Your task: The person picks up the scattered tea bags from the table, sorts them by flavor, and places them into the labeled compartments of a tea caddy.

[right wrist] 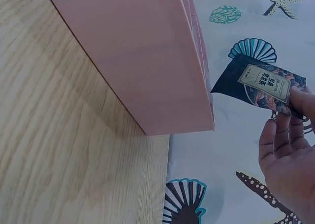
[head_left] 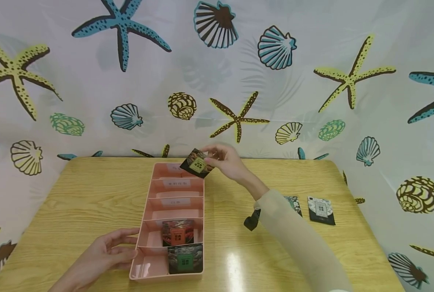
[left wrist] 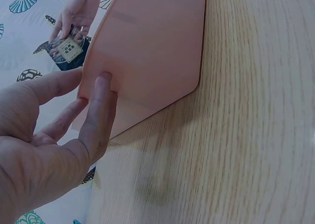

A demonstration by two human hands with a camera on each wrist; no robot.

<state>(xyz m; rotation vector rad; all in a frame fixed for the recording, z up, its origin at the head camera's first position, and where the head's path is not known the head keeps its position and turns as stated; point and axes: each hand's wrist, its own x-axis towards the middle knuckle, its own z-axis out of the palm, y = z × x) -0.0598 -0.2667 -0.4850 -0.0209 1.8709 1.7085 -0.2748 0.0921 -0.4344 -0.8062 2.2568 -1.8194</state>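
Observation:
My right hand (head_left: 227, 162) pinches a dark, patterned tea sachet (head_left: 196, 162) with a yellowish label at one edge. It is held above the far compartment of a long pink divided box (head_left: 165, 277); in the right wrist view the sachet (right wrist: 256, 83) hangs beyond the box's far end. At the near left corner, my left hand (head_left: 109, 249) grips the box wall, fingertips at the rim and outer side. A sachet with a red label (head_left: 178, 234) lies in the second compartment from the front, and one with a green label (head_left: 185, 259) in the nearest.
On the table (head_left: 92, 194), to the right, lie a white-and-black sachet (head_left: 320, 211) and another patterned sachet (head_left: 294, 202), partly hidden by my right sleeve (head_left: 297, 231). A black strap (head_left: 252, 221) shows beside that sleeve. Several compartments carry paper labels. A shell-and-starfish curtain (head_left: 217, 81) hangs behind.

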